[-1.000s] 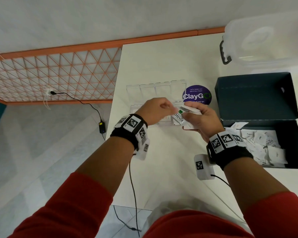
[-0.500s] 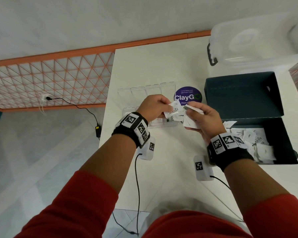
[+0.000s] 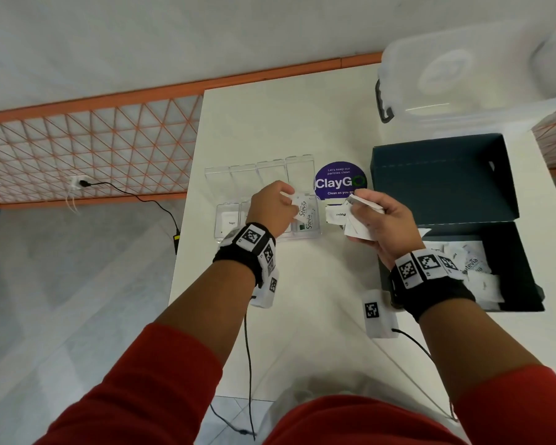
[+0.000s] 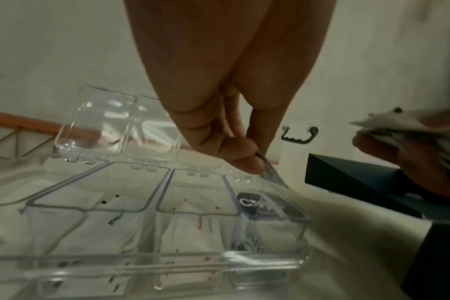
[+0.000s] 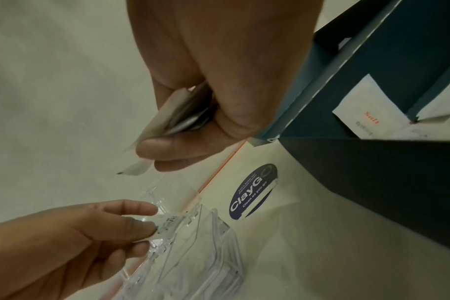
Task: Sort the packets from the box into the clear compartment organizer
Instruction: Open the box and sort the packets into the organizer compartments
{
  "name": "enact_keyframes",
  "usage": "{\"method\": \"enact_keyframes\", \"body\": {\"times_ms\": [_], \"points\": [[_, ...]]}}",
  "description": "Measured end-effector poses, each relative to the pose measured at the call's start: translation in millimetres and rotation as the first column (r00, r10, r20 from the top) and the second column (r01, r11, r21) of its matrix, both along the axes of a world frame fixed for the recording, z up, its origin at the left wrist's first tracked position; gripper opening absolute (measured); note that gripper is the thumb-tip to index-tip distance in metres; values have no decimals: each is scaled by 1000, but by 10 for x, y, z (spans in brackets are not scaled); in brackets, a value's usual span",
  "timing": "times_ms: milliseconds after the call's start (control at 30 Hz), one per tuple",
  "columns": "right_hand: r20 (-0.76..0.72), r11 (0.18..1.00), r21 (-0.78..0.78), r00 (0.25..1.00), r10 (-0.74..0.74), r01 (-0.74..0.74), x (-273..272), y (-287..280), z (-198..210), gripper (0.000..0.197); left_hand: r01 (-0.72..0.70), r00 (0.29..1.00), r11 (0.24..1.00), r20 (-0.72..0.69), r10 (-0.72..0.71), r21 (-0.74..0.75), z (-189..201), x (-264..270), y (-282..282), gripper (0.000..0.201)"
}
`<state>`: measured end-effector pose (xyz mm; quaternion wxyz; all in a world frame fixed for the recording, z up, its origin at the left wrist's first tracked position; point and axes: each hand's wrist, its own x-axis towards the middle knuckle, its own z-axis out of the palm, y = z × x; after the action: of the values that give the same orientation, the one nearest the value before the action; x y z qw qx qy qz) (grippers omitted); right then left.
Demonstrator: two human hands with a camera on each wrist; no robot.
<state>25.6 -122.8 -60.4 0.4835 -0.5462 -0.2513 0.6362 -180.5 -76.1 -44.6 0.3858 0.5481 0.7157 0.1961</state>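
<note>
The clear organizer point(image 3: 228, 234) stands on the white table with its lids up; packets lie in its compartments, Stevia ones in the rightmost. My left hand point(image 3: 272, 205) pinches a white Stevia packet point(image 3: 302, 207) over that rightmost compartment; in the left wrist view its fingertips point(image 4: 247, 162) hold the packet's edge point(image 4: 272, 174) above the organizer point(image 4: 270, 261). My right hand point(image 3: 377, 216) grips a small stack of white packets point(image 3: 357, 220) beside the organizer; in the right wrist view the stack point(image 5: 167, 113) sits between thumb and fingers. The dark box point(image 3: 523, 252) holds more packets point(image 3: 475, 268).
A purple ClayGo sticker point(image 3: 337, 179) lies on the table between organizer and box. A large translucent lidded bin point(image 3: 469, 75) stands at the back right. The box's lid point(image 3: 443, 178) stands open behind it. A cable point(image 3: 247, 364) hangs off the table's near edge.
My left hand took a Stevia packet from the right hand's stack and carried it left over the rightmost compartment. The hands have drawn apart.
</note>
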Motion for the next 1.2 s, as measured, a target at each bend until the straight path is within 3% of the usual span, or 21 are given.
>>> {"method": "enact_keyframes", "body": {"times_ms": [133,267,433,500,600,667,800,967,1200], "points": [[-5,1000,-12,1000,7,-7,5,22,-17,18,101,988,993,-120,-94,56,-73,62,-18,25],[-7,1000,-17,1000,-4,4,28,25,-20,18,206,956,979,-215,-201,-1,-132,119,-5,18],[-16,1000,-15,1000,15,-15,38,37,-5,18,312,894,950,-333,-300,-21,-196,183,-20,28],[-17,1000,-17,1000,21,-21,31,38,-3,19,393,817,918,-436,-376,-56,-227,201,-3,25],[-14,999,-24,1000,24,-24,29,42,-1,20,535,636,835,-591,-497,-128,-261,230,-5,25],[-10,999,-28,1000,20,-20,40,48,-11,21,560,597,821,-633,-493,-112,-288,231,-32,27],[-10,999,-32,1000,19,-19,33,62,-33,20,555,629,830,-629,-457,-49,-302,135,-55,29],[-6,999,-22,999,43,-43,-47,62,-50,20,623,455,778,-768,-450,-87,-335,64,-143,37],[-9,999,4,999,43,-43,-82,28,-25,18,626,433,777,-800,-415,-65,-397,29,-193,45]]}}
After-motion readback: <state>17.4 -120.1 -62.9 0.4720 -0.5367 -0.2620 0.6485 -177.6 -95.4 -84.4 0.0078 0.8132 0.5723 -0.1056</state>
